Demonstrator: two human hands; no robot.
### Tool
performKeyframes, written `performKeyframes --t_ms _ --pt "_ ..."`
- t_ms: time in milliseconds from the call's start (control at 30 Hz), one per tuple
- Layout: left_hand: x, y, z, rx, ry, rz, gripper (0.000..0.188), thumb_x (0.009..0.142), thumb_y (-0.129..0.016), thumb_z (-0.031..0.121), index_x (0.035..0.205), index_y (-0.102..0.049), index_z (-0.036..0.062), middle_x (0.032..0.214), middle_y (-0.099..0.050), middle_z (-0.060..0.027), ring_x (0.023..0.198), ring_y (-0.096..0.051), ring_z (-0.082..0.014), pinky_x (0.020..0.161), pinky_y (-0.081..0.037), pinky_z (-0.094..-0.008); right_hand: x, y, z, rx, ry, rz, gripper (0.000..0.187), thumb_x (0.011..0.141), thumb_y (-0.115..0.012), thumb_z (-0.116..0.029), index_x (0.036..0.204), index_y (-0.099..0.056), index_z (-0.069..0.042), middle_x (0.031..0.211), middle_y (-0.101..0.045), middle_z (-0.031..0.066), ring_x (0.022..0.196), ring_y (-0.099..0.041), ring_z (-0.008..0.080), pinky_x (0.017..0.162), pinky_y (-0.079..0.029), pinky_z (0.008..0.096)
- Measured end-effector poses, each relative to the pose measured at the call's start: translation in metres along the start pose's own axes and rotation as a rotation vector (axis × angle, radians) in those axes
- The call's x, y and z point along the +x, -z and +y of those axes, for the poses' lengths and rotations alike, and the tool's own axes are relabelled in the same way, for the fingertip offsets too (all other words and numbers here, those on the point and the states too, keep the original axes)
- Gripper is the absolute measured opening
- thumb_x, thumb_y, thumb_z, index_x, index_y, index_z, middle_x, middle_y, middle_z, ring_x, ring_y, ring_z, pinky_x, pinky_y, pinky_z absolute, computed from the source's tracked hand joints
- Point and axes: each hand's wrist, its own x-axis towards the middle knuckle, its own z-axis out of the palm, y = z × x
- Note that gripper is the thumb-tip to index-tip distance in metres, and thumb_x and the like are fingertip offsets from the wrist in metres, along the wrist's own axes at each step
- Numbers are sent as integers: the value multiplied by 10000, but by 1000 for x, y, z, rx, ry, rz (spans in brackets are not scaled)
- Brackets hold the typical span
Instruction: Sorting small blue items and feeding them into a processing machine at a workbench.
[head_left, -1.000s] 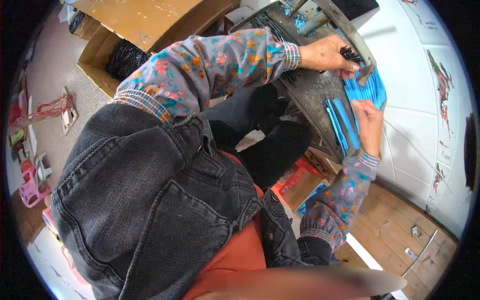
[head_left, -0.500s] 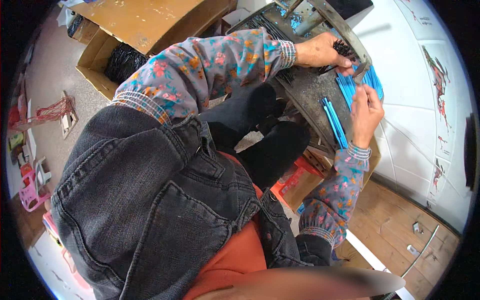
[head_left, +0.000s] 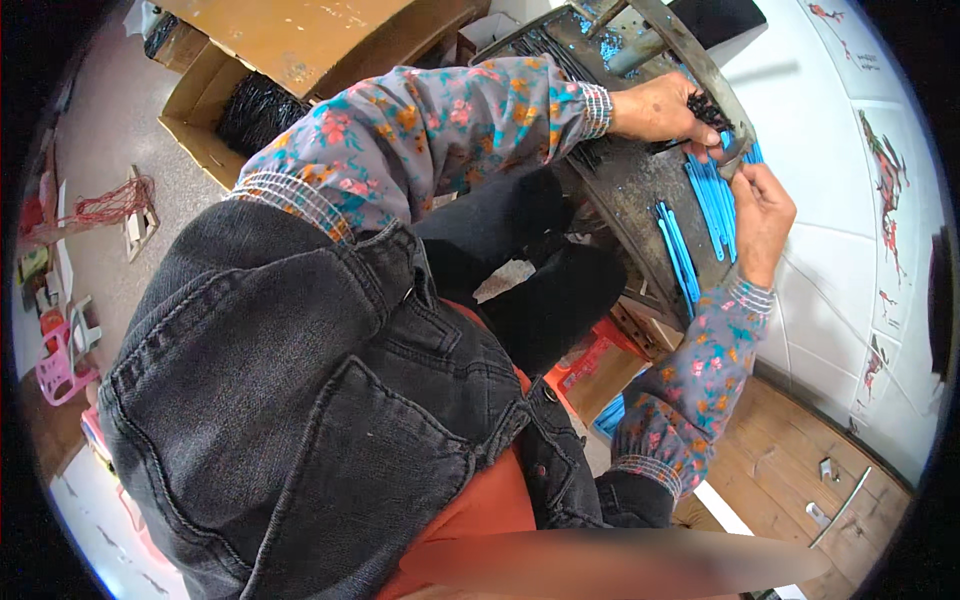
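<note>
Blue strips (head_left: 710, 195) on the bench (head_left: 640, 185), a dark bundle in my grip

My left hand (head_left: 660, 107) is closed around a bundle of short black pieces (head_left: 708, 110), their ends bunched past my thumb. My right hand (head_left: 765, 215) is just beside the curved metal tip (head_left: 735, 155), thumb and fingers drawn together; whether they pinch a strip, I cannot tell. As for how far along things are, the larger group of strips lies below that tip, and a smaller row of blue strips (head_left: 677, 258) sits nearer my knees, apart from it. Which of them are finished I cannot make out. Plenty of black strips (head_left: 545, 45) lie loose at the far end of the bench, and a cardboard box (head_left: 190, 130) to my left holds a heap of black strands (head_left: 255, 110), so I judge much is left.

Around me, blue scraps (head_left: 608, 45) are scattered near a metal cylinder (head_left: 640, 52). A worn metal bar (head_left: 690, 55) slants down close beside my left hand, and the tip juts between my two hands, leaving little room and hiding part of the strips. To the right stands a white wall (head_left: 820, 120); lower down, more blue pieces (head_left: 610, 412) show beside a red box (head_left: 600, 350), partly hidden by my sleeve (head_left: 665, 420)
</note>
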Motion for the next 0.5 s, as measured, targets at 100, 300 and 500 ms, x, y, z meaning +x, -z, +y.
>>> performKeyframes --t_ms 100,300,500 --pt "1 -1 -10 -85 -11 -20 152 842 -615 106 935 -629 -13 835 -665 -53 754 -633 -125 709 -514 -263 -9 -1 3 0 -46 6 76 819 -590 -22 768 -593 35 655 -495 -37 585 -416 26 496 -322 188" --pt "5 2 -14 -108 37 -9 220 838 -625 113 1010 -609 -24 851 -662 -79 777 -635 -133 723 -521 -275 -28 6 14 -142 -133 -203 144 801 -628 -93 835 -634 47 681 -582 45 600 -500 110 545 -388 257" --pt "-1 -2 -4 -24 53 -33 250 845 -609 107 1043 -576 -42 858 -666 -91 811 -641 -152 785 -518 -281 -36 -11 38 -665 262 -135 78 738 -597 -31 736 -571 42 724 -525 181 700 -514 375 624 -409 435"
